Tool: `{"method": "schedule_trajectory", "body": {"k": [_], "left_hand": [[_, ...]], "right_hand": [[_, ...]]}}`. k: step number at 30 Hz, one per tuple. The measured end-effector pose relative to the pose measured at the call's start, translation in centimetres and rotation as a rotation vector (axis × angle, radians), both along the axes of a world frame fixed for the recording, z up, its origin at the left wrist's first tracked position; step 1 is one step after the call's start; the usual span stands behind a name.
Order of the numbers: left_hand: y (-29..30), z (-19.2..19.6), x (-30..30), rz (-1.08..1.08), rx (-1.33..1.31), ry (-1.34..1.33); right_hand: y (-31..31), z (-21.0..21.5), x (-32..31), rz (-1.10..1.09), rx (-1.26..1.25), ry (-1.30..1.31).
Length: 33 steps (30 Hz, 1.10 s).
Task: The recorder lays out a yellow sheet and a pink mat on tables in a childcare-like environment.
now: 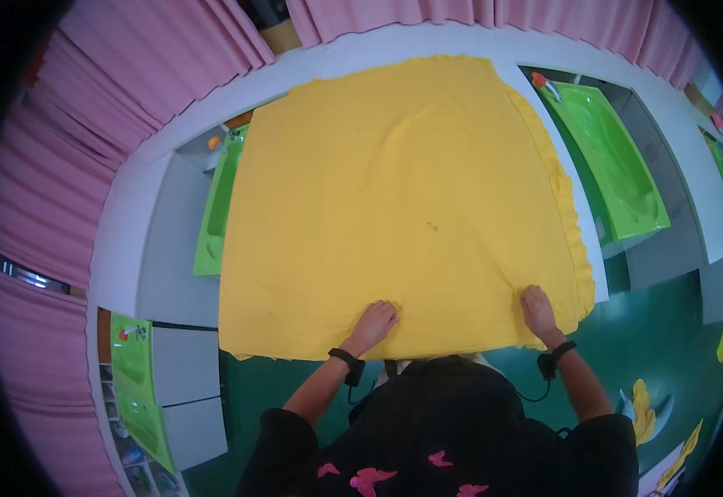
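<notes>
A large yellow cloth [328, 199] with a ruffled right edge lies spread over a white table, covering most of its top. Soft creases run through its middle, and a small dark mark shows right of centre. My left hand [372, 323] rests near the front edge, fingers curled closed on the fabric. Farther right, close to the ruffle, my right hand [537, 310] has its fingers bunched on the cloth, and short creases lead away from it. Both fingertips are partly hidden. Each wrist wears a black band with a small box and cable.
Green tubs with taps stand at the right [614, 157], the left [222, 207] and the lower left [138, 385]. Pink curtains [154, 66] hang along the far and left sides. A white ledge [121, 248] runs below them. Yellow-and-blue shapes [645, 410] lie on the green floor.
</notes>
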<state>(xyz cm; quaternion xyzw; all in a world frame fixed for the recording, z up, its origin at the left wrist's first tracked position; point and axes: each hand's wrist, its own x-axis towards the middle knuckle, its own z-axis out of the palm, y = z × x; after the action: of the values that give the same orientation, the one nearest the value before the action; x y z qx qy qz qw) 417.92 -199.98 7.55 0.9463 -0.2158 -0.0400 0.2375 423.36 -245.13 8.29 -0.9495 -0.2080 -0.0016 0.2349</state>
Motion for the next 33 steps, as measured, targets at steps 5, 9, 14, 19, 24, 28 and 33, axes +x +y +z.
{"method": "schedule_trajectory", "body": {"k": [5,9,14,19,24,28,33], "left_hand": [[0.4,0.8,0.5,-0.020,-0.068,-0.012],[-0.1,0.6,0.4,-0.023,-0.125,0.017],[0.2,0.8,0.8,-0.038,-0.089,0.044],[0.4,2.1,0.2,-0.047,-0.141,0.010],[0.5,1.7,-0.4,-0.086,-0.197,-0.003],[0.4,0.5,-1.1,-0.141,-0.132,0.014],[1.8,1.2,-4.7,-0.021,0.122,-0.064]], "right_hand": [[1.7,3.3,-0.9,0.048,0.212,-0.151],[1.1,1.4,-0.5,0.002,0.148,-0.087],[1.1,-0.2,-0.3,-0.009,0.031,-0.098],[0.9,1.5,-0.6,0.095,0.033,-0.094],[-0.5,0.5,-1.1,0.121,-0.008,-0.015],[-0.9,-0.8,-1.7,0.198,-0.073,0.005],[0.1,3.1,-4.6,0.080,-0.033,-0.029]]}}
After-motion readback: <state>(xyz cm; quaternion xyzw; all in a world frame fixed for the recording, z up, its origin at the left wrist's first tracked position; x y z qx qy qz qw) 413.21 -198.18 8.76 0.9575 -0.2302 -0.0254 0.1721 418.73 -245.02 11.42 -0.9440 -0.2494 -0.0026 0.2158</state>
